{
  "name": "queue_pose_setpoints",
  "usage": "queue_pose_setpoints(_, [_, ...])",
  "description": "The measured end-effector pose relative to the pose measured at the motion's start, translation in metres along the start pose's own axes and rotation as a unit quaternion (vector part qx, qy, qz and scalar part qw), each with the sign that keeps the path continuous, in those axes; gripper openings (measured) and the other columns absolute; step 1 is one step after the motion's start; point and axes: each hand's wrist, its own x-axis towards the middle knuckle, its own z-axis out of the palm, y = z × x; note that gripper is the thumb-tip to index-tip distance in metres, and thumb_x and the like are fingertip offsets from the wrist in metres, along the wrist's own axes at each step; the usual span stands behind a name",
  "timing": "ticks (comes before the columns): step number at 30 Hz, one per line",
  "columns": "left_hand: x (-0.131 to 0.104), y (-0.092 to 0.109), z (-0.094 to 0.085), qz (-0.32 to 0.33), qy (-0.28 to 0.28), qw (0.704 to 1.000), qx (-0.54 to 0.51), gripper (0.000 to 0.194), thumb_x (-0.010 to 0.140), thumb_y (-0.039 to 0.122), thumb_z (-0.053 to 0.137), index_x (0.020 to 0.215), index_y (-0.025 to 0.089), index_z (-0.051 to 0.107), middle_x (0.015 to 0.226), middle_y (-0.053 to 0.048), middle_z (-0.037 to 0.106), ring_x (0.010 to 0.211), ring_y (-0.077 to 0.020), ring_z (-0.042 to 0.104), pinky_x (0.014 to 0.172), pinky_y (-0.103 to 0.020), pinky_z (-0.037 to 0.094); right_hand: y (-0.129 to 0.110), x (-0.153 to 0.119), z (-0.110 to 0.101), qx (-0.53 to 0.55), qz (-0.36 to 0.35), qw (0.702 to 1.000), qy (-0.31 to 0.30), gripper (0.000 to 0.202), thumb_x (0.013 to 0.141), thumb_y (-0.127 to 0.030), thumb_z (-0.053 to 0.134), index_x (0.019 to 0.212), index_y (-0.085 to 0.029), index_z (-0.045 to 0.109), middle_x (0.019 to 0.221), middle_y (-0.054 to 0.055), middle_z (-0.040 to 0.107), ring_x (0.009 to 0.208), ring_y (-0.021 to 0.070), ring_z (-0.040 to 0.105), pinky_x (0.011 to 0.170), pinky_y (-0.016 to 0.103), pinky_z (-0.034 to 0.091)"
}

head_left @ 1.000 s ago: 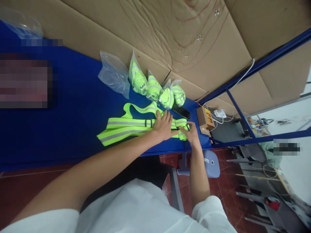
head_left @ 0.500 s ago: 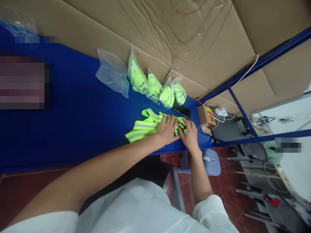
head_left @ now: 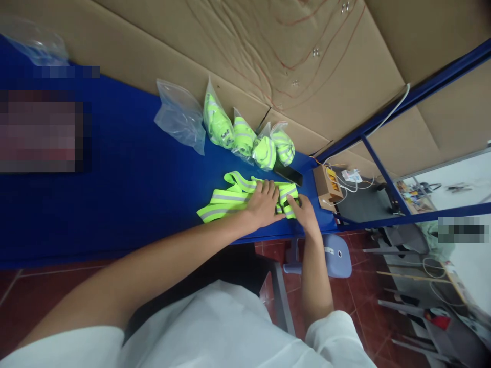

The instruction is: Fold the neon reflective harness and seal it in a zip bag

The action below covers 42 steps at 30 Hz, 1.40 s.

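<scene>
Your left hand (head_left: 263, 204) is lying open and flat, palm down, pressing on the folded reflective vest (head_left: 233, 197), which is sitting on the blue desk (head_left: 115, 194) close to its near edge. Your right hand (head_left: 305, 214) is just beside it, fingers curled and pinching the rolled end of the same vest at the black buckle. The vest is looking light, soft and floppy, more strap than cloth, so it is likely wanting to spring open; pinning the folds flat under the palm while gripping the thick rolled end seems the surest hold. The silver bands may be a little slick. Beyond your left hand's fingertips, four bagged vests (head_left: 249, 138) are standing in a row against the cardboard wall (head_left: 268, 56), with an empty plastic bag (head_left: 180, 120) further out on the left hand's side. A dark phone (head_left: 289, 174) is lying just past the right hand, and a small cardboard box (head_left: 326, 186) is sitting off to its outer side
</scene>
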Motion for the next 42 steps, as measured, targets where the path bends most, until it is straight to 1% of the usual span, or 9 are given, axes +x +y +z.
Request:
queue_pose_setpoints(6, [-0.007,-0.017,-0.008,0.024,0.008,1.000,0.003,0.095,0.101,0.072,0.048,0.165,0.003,0.037,0.162,-0.029,0.045,0.149,-0.0433,0.046,0.123,-0.057,0.036,-0.003,-0.002,-0.002,0.066,0.051,0.996,-0.027,0.069,0.080,-0.082,0.064,0.102,-0.017,0.061,0.085,0.005,0.071,0.069,0.0171,0.064,0.062,0.028,0.051])
queue_pose_setpoints(11, [-0.020,-0.046,-0.013,0.026,0.010,0.999,0.026,0.088,0.102,0.068,0.049,0.164,0.007,0.040,0.163,-0.027,0.044,0.156,-0.0489,0.035,0.127,-0.074,0.019,-0.003,0.000,-0.006,0.029,0.066,0.997,0.029,0.060,0.077,-0.077,0.070,0.090,-0.020,0.056,0.078,0.001,0.066,0.067,0.0156,0.058,0.061,0.026,0.043])
queue_pose_setpoints(17, [-0.025,-0.050,-0.005,0.049,0.042,0.997,0.040,0.070,0.110,0.053,0.036,0.161,0.008,0.047,0.160,-0.025,0.048,0.152,-0.0460,0.043,0.128,-0.067,0.026,-0.045,-0.002,-0.003,-0.085,0.049,0.991,0.089,0.040,0.083,-0.055,0.076,0.093,-0.021,0.056,0.084,0.001,0.065,0.074,0.0178,0.055,0.068,0.027,0.033])
queue_pose_setpoints(22, [-0.025,-0.043,-0.006,0.042,0.054,0.996,0.050,0.061,0.110,0.043,0.037,0.157,0.007,0.051,0.158,-0.024,0.052,0.149,-0.0443,0.047,0.128,-0.065,0.029,-0.083,-0.017,0.028,-0.317,-0.090,0.937,0.115,0.014,0.099,-0.033,0.060,0.103,-0.020,0.060,0.104,0.009,0.067,0.097,0.0253,0.058,0.078,0.033,0.036])
queue_pose_setpoints(26, [-0.032,-0.042,-0.014,0.003,0.046,0.997,0.064,0.061,0.107,0.040,0.043,0.153,0.000,0.052,0.156,-0.029,0.051,0.148,-0.0460,0.047,0.128,-0.067,0.027,-0.093,-0.027,0.053,-0.395,-0.175,0.899,0.076,0.016,0.104,-0.025,0.051,0.108,-0.018,0.066,0.108,0.013,0.067,0.101,0.0283,0.057,0.087,0.039,0.040])
queue_pose_setpoints(33, [-0.043,-0.050,-0.018,-0.052,0.040,0.998,-0.006,0.077,0.104,0.049,0.050,0.157,-0.006,0.043,0.158,-0.037,0.044,0.152,-0.0492,0.040,0.121,-0.073,0.032,-0.082,-0.025,0.043,-0.183,-0.214,0.960,-0.010,0.036,0.110,-0.043,0.046,0.122,-0.022,0.073,0.121,0.013,0.067,0.113,0.0280,0.062,0.103,0.045,0.047])
queue_pose_setpoints(35, [-0.044,-0.051,-0.017,-0.051,0.044,0.998,-0.007,0.075,0.104,0.051,0.050,0.155,-0.003,0.045,0.158,-0.036,0.044,0.150,-0.0490,0.041,0.120,-0.072,0.033,-0.073,-0.018,0.042,-0.116,-0.181,0.977,0.009,0.034,0.106,-0.043,0.054,0.125,-0.020,0.071,0.127,0.015,0.064,0.121,0.0277,0.061,0.110,0.045,0.047])
queue_pose_setpoints(39, [-0.045,-0.050,-0.020,-0.043,0.039,0.998,-0.006,0.075,0.104,0.052,0.049,0.154,-0.005,0.047,0.158,-0.037,0.044,0.149,-0.0486,0.043,0.122,-0.070,0.033,-0.055,-0.002,0.049,0.007,-0.046,0.999,0.003,0.074,0.084,-0.056,0.078,0.141,-0.013,0.059,0.136,0.019,0.063,0.121,0.0288,0.063,0.104,0.045,0.055])
queue_pose_setpoints(42, [-0.046,-0.051,-0.023,-0.043,0.036,0.998,-0.009,0.077,0.104,0.052,0.050,0.154,-0.007,0.046,0.157,-0.036,0.044,0.149,-0.0486,0.043,0.124,-0.069,0.032,-0.051,0.006,0.052,0.029,-0.035,0.999,-0.028,0.067,0.083,-0.057,0.077,0.134,-0.016,0.063,0.125,0.013,0.070,0.110,0.0247,0.068,0.098,0.041,0.057])
